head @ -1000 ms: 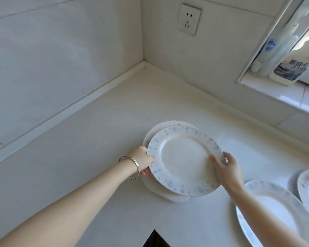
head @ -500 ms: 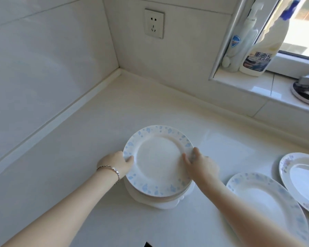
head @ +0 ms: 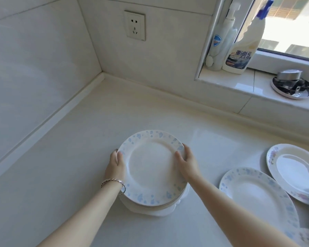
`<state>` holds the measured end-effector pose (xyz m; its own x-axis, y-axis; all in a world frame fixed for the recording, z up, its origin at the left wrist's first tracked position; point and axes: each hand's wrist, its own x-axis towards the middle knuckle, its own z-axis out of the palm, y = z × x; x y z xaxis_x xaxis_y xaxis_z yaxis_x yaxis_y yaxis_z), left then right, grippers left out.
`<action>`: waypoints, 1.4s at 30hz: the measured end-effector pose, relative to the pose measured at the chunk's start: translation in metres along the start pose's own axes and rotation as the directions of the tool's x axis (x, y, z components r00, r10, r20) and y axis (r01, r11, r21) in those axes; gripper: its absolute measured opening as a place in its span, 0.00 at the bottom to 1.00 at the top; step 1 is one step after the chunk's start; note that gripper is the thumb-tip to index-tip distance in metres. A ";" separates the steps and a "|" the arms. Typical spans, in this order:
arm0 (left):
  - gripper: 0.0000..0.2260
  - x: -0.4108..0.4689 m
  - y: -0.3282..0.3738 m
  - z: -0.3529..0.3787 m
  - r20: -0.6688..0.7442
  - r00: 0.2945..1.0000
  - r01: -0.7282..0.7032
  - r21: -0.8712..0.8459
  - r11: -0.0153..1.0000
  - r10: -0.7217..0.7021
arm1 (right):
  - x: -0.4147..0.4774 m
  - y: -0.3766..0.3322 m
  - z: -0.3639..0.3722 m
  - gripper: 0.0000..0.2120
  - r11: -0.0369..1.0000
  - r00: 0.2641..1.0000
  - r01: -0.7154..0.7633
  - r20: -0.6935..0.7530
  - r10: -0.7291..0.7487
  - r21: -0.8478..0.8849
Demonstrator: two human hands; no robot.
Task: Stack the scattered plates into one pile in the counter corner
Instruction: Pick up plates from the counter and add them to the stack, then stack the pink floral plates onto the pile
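A left hand point(head: 115, 166) and right hand point(head: 186, 164) clasp opposite rims, likely the safest hold, of the top plate point(head: 150, 168) on the pile point(head: 150, 210), short of the counter point(head: 70, 166) corner; glazed china, probably slick and breakable.

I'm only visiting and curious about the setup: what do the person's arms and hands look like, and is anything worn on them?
Both forearms are bare, with no sleeves in view. The left hand and right hand wear no gloves, and no rings show. A thin silver-coloured bracelet of small links circles the left wrist; the right wrist carries nothing.
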<state>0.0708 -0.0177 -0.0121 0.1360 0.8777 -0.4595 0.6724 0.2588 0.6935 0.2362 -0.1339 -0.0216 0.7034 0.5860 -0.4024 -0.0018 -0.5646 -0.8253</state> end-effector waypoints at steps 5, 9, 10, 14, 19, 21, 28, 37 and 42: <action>0.27 -0.012 0.021 0.023 0.002 0.805 -0.498 0.547 0.673 0.594 | -0.007 0.002 -0.021 0.21 0.994 0.991 -0.113 0.065 0.113 -0.003; 0.17 -0.046 0.062 0.065 0.282 0.550 -0.833 0.243 0.496 0.786 | -0.021 0.028 -0.066 0.14 0.984 0.982 -0.178 -0.065 0.178 0.009; 0.14 -0.057 0.072 0.076 0.363 0.551 -0.832 0.162 0.531 0.751 | -0.026 0.035 -0.081 0.13 0.979 0.975 -0.199 -0.093 0.202 0.036; 0.11 -0.088 0.089 0.137 0.605 0.578 -0.767 0.175 0.617 0.547 | -0.049 0.069 -0.144 0.08 0.955 0.931 -0.279 -0.217 0.294 0.099; 0.11 -0.106 0.083 0.209 0.734 0.665 -0.591 0.403 0.699 0.139 | -0.081 0.108 -0.215 0.08 0.919 0.884 -0.368 -0.253 0.392 0.140; 0.21 -0.109 0.080 0.234 0.674 0.739 -0.460 0.474 0.751 0.027 | -0.086 0.126 -0.240 0.07 0.911 0.875 -0.384 -0.256 0.410 0.147; 0.21 -0.124 0.063 0.290 0.399 0.900 -0.024 0.450 0.893 -0.177 | -0.101 0.193 -0.295 0.10 0.377 0.650 -0.446 0.003 0.760 0.812; 0.20 -0.129 0.050 0.292 0.213 0.943 0.193 0.277 0.941 -0.256 | -0.109 0.255 -0.314 0.20 -0.220 0.593 -0.028 0.194 0.782 0.975; 0.11 -0.135 0.048 0.286 0.173 0.985 -0.021 0.271 0.962 -0.027 | -0.104 0.256 -0.309 0.18 -0.199 0.596 0.174 0.058 0.801 0.964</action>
<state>0.2928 -0.2395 -0.0753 0.2416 0.7875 -0.5670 0.8411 0.1214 0.5270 0.3824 -0.5188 -0.0686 0.3761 -0.0694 -0.9240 -0.5628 0.7750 -0.2873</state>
